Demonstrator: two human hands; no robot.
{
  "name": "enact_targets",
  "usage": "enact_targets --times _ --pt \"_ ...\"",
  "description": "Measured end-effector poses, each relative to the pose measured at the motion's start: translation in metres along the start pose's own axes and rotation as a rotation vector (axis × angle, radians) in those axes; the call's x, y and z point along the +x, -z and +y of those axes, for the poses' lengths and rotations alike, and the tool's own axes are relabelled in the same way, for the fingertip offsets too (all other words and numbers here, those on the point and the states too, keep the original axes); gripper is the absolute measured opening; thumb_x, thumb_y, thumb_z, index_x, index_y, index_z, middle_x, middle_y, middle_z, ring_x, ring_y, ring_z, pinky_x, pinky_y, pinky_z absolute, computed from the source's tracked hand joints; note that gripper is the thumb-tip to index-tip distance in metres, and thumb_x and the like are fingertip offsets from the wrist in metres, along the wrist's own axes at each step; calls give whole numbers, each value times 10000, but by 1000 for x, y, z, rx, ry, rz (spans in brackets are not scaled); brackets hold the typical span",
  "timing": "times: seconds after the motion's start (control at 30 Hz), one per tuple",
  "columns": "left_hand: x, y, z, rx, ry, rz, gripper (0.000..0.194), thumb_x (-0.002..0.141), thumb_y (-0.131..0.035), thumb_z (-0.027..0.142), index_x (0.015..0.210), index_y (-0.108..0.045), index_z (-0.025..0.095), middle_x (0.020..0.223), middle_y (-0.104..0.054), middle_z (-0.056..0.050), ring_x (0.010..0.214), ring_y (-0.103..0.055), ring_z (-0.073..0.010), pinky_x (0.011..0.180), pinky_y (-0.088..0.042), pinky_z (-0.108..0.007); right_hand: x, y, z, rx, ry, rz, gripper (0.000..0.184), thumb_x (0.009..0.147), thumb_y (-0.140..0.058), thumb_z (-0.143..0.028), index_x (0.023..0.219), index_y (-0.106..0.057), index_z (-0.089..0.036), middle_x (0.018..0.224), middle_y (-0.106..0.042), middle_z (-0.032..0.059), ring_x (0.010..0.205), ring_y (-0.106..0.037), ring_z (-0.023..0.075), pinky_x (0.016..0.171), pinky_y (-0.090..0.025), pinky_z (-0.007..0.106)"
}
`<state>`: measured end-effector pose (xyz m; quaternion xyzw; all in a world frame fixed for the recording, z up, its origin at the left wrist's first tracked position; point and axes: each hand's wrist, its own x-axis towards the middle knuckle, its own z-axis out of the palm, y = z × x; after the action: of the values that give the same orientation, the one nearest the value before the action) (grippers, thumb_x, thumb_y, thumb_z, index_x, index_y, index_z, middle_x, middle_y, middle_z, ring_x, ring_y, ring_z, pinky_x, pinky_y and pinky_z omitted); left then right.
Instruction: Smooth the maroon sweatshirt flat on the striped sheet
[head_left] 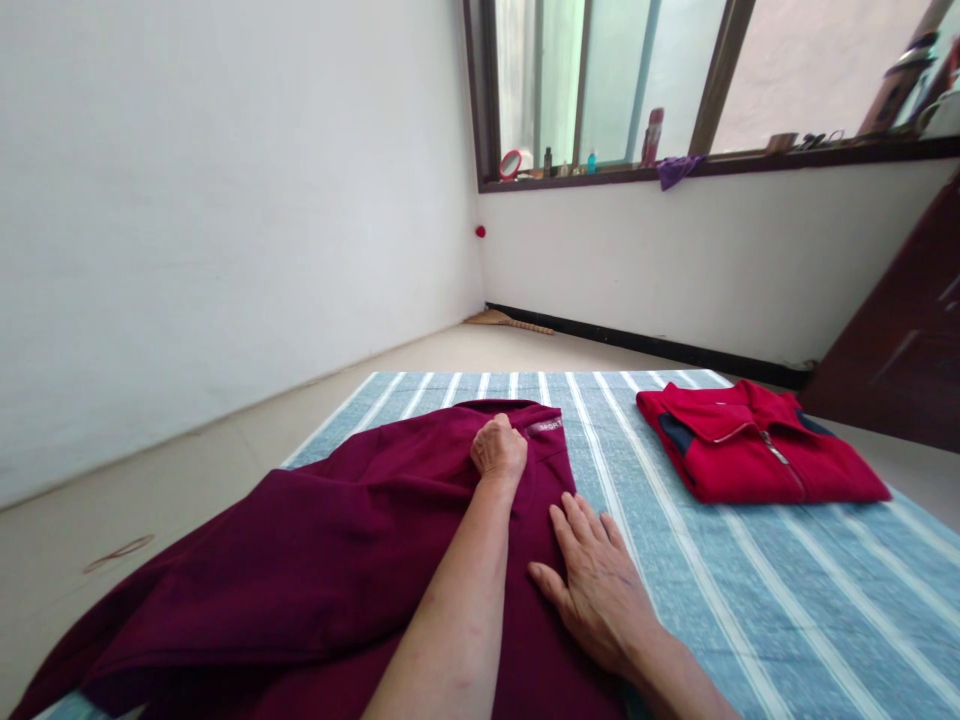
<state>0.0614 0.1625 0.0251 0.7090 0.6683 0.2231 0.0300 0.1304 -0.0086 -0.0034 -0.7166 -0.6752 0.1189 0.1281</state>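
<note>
My left hand point(499, 452) has its grip clamped on a fold of the maroon shirt point(322, 560) near the collar, just beside the small label point(545, 428). My right hand point(596, 585) lies flat, grip apart, pressing the shirt's edge just behind and right of the left. The shirt spreads over the striped sheet point(750, 600). Well to the right of both hands lies a folded red jacket point(757, 445).
</note>
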Motion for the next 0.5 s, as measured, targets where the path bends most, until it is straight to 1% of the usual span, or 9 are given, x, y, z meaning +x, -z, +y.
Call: enact_targets --times 0.23,0.3,0.33,0.37,0.4,0.43,0.47,0.5 --pt "-1 1 1 -20 7 -15 195 824 -481 205 924 -647 182 899 -702 -111 882 -657 -253 722 -476 -317 0 -6 1 22 -1 22 652 886 -370 -525 1400 -360 -126 1491 -230 117 1383 -152 269 1114 -109 454" --pt "-1 2 2 -30 11 -21 199 826 -480 205 932 -647 179 905 -700 -117 892 -655 -256 732 -476 -323 1 -1 1 41 7 44 639 873 -417 -497 1388 -382 -121 1481 -265 131 1371 -196 285 1101 -143 461" --pt "-1 2 2 -35 13 -25 201 826 -481 206 936 -646 178 908 -699 -120 896 -654 -258 739 -476 -326 3 4 2 58 25 55 617 860 -448 -481 1362 -423 -124 1460 -315 139 1350 -252 296 1082 -192 456" --pt "-1 2 2 -40 15 -30 202 826 -483 207 940 -646 176 912 -699 -123 899 -654 -258 746 -476 -328 8 9 4 84 49 58 564 849 -473 -462 1307 -494 -135 1412 -399 145 1301 -345 301 1043 -267 438" --pt "-1 3 2 -44 17 -35 203 824 -486 208 944 -646 175 915 -699 -125 902 -654 -258 753 -475 -329 14 16 7 119 68 62 484 837 -494 -443 1214 -578 -151 1321 -506 142 1214 -452 296 976 -346 404" --pt "-2 3 2 -48 19 -39 204 823 -488 208 947 -647 174 918 -699 -127 905 -654 -257 760 -475 -329 23 22 10 161 81 62 384 835 -496 -421 1078 -654 -170 1170 -614 124 1069 -559 271 873 -411 356" --pt "-2 4 2 -52 22 -43 205 822 -489 210 946 -648 172 919 -699 -129 908 -654 -256 765 -475 -328 34 29 15 207 72 61 313 843 -480 -399 927 -695 -187 978 -678 91 895 -618 232 763 -435 310" --pt "-2 5 2 -55 25 -47 205 821 -491 214 941 -650 170 918 -700 -130 909 -654 -255 769 -475 -327 47 34 20 251 20 93 292 840 -477 -380 812 -702 -196 790 -683 59 748 -623 200 681 -424 282"
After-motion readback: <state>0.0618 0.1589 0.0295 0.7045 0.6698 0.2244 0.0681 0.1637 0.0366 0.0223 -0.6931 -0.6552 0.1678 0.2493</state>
